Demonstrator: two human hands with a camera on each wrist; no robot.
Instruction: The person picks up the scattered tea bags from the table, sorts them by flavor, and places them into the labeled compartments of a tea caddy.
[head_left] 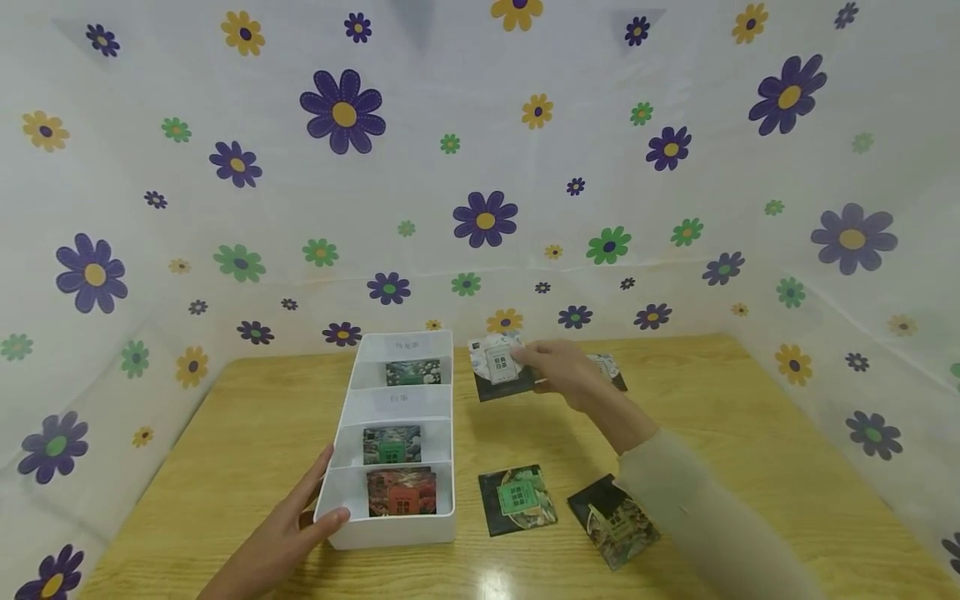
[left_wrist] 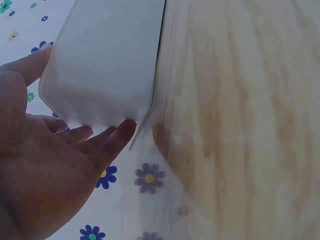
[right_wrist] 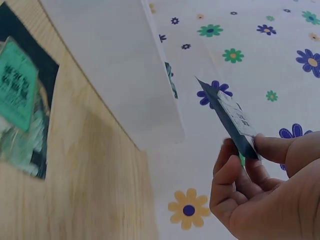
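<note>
Nearest, the left hand (head_left: 296, 508) lays spread, fairly straight fingers on the left wall of the box (head_left: 397, 533), thumb at its near rim; the box looks stiff and light, best steadied by its walls; right of it a brown packet (head_left: 621, 533) and, slightly farther, a green packet (head_left: 519, 500) lie flat on the bench (head_left: 225, 467); beyond them the right hand (head_left: 566, 373) pinches a white packet (head_left: 497, 367) by its right edge, raised just right of the box; it seems thin, light and slick, firm enough to stay flat, so an edge pinch suits; rim and dividers (head_left: 427, 407) are edges to clear; room opens rightward above the bench; the curtain (head_left: 420, 250) bounds the far side.
</note>
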